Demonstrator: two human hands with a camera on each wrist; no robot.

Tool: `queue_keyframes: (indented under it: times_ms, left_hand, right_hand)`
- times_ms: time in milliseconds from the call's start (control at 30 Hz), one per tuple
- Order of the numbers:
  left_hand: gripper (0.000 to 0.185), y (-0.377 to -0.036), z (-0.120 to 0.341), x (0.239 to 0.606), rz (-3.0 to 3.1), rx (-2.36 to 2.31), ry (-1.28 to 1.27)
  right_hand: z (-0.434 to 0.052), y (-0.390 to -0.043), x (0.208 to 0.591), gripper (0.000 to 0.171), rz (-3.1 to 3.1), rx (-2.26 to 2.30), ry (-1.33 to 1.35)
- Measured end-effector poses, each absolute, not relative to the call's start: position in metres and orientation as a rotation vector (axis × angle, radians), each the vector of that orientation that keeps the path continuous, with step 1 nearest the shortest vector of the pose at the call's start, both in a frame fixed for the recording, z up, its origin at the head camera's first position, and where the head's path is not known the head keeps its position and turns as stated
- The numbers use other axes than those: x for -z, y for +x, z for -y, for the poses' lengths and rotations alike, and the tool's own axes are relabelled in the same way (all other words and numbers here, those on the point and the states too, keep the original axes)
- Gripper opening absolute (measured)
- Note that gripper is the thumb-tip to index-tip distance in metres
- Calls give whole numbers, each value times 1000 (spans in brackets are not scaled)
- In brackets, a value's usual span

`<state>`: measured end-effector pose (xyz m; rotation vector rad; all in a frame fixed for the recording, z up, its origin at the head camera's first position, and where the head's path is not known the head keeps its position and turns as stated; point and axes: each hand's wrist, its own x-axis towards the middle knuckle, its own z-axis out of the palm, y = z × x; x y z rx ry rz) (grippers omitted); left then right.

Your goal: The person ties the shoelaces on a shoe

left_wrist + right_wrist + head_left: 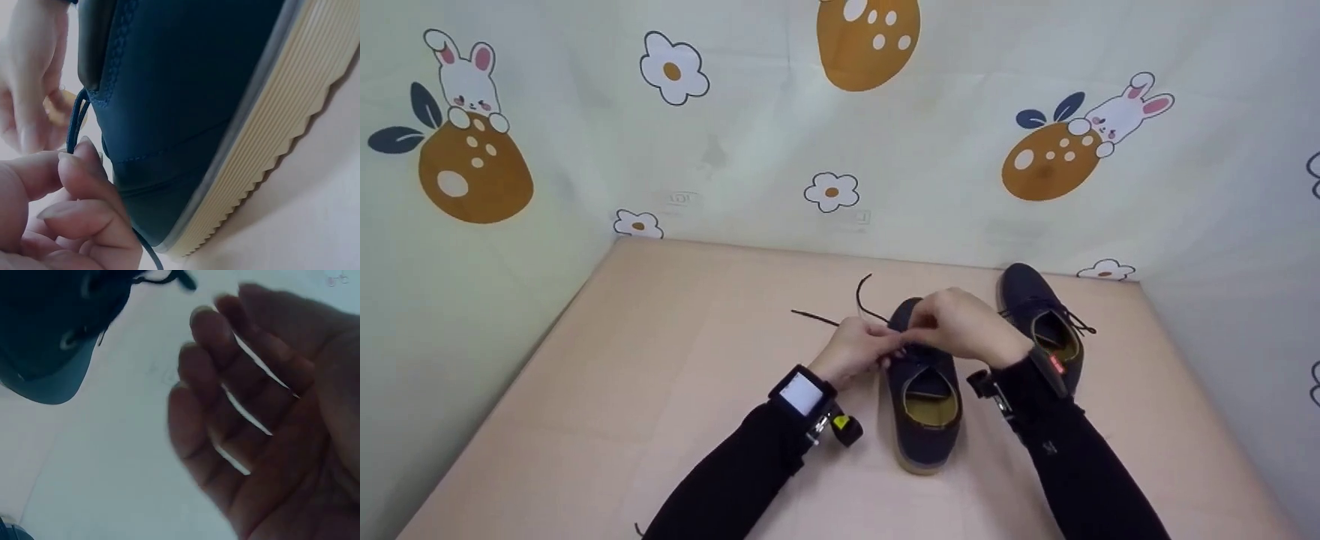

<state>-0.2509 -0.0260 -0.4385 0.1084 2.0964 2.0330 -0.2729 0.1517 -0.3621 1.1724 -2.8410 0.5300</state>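
A dark navy lace-up shoe (926,448) with a pale ridged sole (264,135) stands on the table, toe pointing away from me. Over its front part, my left hand (859,346) comes in from the left. Between thumb and forefinger it pinches a doubled shoelace (75,125), as the left wrist view shows. My right hand (964,324) hovers over the toe area, close to the left fingers. In the right wrist view its fingers (202,377) are loosely bent, with no lace between them. A lace end (183,278) shows just beyond its fingertips.
A matching shoe (1024,289), its laces tied, stands behind to the right, near the right wrist. Loose lace ends (815,317) stretch left of the nearer shoe. The pinkish table (660,390) meets a printed cloth backdrop (750,150) on three sides.
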Motion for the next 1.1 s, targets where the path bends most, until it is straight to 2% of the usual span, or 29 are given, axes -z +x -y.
queue_keyframes:
  times_ms: [133, 367, 533, 733, 900, 1100]
  left_hand:
    - [14, -251, 27, 438, -2074, -2064, 95]
    - [19, -254, 31, 436, -2154, -2039, 136]
    - [16, -260, 45, 431, -2623, -1732, 295]
    - [25, -258, 51, 430, -2654, -1484, 440]
    - [13, -257, 41, 436, -2803, -1329, 511]
    - [5, -256, 47, 429, -2775, -1248, 506]
  right_hand:
    - [-150, -252, 369, 22, 2942, -422, 1072]
    - [-149, -242, 379, 23, 2905, -383, 878]
    - [-155, -240, 383, 25, 2805, -526, 834]
    - [-161, -238, 391, 24, 2784, -757, 747]
    - [-167, -246, 398, 28, 2779, -883, 686]
    - [-174, -253, 399, 22, 2817, -1082, 642]
